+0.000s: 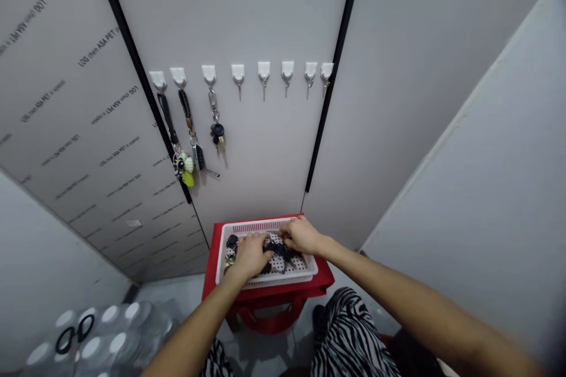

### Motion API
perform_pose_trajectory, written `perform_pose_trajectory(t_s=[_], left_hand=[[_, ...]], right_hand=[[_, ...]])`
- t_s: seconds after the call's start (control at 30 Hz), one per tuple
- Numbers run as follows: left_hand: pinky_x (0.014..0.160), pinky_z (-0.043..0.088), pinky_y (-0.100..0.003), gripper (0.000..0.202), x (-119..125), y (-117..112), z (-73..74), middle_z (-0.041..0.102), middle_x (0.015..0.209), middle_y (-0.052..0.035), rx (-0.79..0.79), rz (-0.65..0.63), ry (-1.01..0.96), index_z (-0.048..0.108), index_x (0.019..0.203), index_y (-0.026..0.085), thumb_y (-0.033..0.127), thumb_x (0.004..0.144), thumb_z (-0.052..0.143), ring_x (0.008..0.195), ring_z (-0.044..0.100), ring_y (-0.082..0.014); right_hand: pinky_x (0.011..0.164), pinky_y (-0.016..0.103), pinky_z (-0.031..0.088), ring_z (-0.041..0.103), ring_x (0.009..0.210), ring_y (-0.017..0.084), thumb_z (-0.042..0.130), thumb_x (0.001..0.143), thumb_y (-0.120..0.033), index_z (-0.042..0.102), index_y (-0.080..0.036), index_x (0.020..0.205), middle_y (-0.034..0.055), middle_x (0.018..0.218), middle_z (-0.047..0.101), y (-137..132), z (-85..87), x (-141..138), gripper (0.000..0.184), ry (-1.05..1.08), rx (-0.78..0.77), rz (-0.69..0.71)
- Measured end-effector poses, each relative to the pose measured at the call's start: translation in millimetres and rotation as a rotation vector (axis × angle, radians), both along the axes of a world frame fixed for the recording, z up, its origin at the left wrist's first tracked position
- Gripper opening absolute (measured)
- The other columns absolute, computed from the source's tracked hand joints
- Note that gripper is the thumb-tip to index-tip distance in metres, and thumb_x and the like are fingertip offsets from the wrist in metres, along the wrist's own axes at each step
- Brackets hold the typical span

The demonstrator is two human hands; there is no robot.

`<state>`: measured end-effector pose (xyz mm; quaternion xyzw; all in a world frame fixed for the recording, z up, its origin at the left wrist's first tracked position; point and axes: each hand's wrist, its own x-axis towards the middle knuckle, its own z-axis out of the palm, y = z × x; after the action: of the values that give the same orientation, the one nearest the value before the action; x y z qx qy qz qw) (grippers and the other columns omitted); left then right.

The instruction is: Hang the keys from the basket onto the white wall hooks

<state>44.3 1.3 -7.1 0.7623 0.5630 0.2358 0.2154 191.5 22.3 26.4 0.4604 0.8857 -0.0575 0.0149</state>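
Observation:
A white plastic basket [267, 284] holds several dark keys and key fobs [277, 249]. My left hand [251, 256] is inside it, fingers curled down with the thumb beside a black piece; what they grip is partly hidden. At the basket's far right side, my right hand [303, 235] pinches dark keys, its fingertips among them. On the wall above hang a black-strapped bunch with a yellow-green charm [184, 168], a braided-strap car key [197, 155] and a chain with keys [218, 132]. Five-odd bare hooks continue rightward, including a white hook [264, 70].
The basket stands on a red stool-like support [325, 275] with a red strap in front. Packed water bottles [126, 330] with a black handle stand at lower left. A panel wall [274, 17] with black strips rises ahead, and a pale wall [495, 177] bounds the right.

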Motion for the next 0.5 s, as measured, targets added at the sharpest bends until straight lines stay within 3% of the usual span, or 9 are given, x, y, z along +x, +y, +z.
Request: perform_pose_trajectory(t_s=[0.1,0.23,0.37,0.5], left_hand=[[0.080,0.022,-0.039,0.028,9.9,0.5,-1.6,0.056,0.079,-0.0087,0.012,0.023,-0.019,0.055,0.075,0.018,0.012,0.049,0.053,0.086,0.044,-0.0253],[0.074,0.029,-0.035,0.028,6.5,5.4,-2.2,0.056,0.067,-0.0039,-0.075,0.027,-0.074,0.054,0.071,0.018,0.005,0.047,0.048,0.075,0.048,-0.0205],[0.060,0.035,-0.023,0.033,-6.9,12.3,7.6,0.054,0.062,0.0007,-0.228,-0.003,-0.464,0.051,0.074,0.015,0.001,0.046,0.043,0.061,0.048,-0.0118],[0.051,0.035,-0.018,0.023,-17.4,13.9,27.0,0.051,0.057,0.0042,-0.372,0.113,-0.941,0.047,0.069,0.014,0.005,0.048,0.045,0.051,0.045,-0.0060]], right_hand=[[0.069,0.033,0.027,0.046,0.080,0.021,0.051,0.055,-0.028,0.055,-0.017,0.077,0.0080,0.078,0.057,-0.5,-5.4,-6.2,0.025,-0.046,-0.005,0.002],[0.067,0.033,0.029,0.045,0.077,0.021,0.053,0.050,-0.024,0.053,-0.014,0.072,0.0076,0.074,0.055,-2.5,-15.7,-10.5,0.024,0.057,-0.018,-0.053],[0.054,0.023,0.033,0.044,0.056,0.010,0.049,0.052,-0.016,0.046,-0.015,0.075,-0.0019,0.060,0.049,2.9,-13.6,-10.6,0.023,0.541,-0.311,-0.116],[0.051,0.019,0.034,0.042,0.050,0.006,0.048,0.056,-0.017,0.041,-0.015,0.084,-0.0052,0.056,0.046,7.2,-5.1,-17.0,0.029,1.020,-0.641,-0.103]])
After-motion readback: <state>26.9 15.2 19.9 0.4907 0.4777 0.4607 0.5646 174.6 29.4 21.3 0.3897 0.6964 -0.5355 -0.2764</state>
